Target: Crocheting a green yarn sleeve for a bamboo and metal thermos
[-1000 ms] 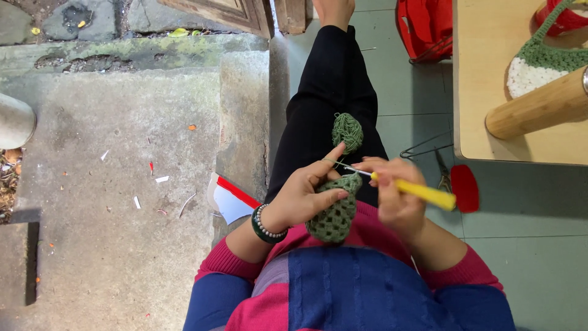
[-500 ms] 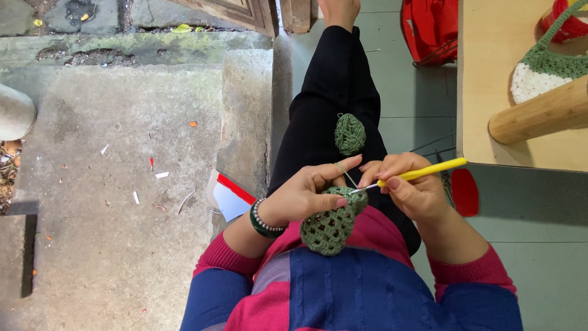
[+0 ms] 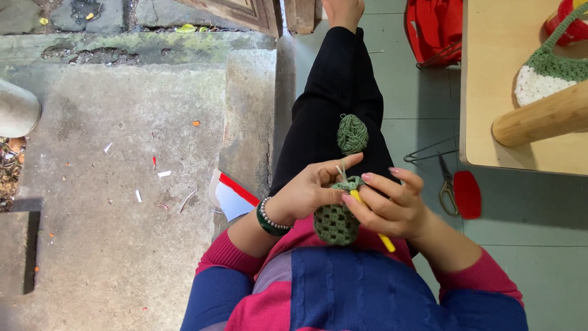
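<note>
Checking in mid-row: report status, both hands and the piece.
Left hand pinching green crochet piece. Right hand gripping yellow crochet hook. Green yarn ball on lap. Nothing obstructing.

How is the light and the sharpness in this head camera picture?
Head view: soft, even daylight, no glare; the left hand, right hand and green crochet piece look sharp; a dark shadow lies under the wooden table.

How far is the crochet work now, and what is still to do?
Done: a small green mesh piece with several rows of holes hangs below the hands. In hand: the left hand pinches its top edge, and the right hand works the yellow hook. Left: the green yarn ball on the lap is still unused.
</note>
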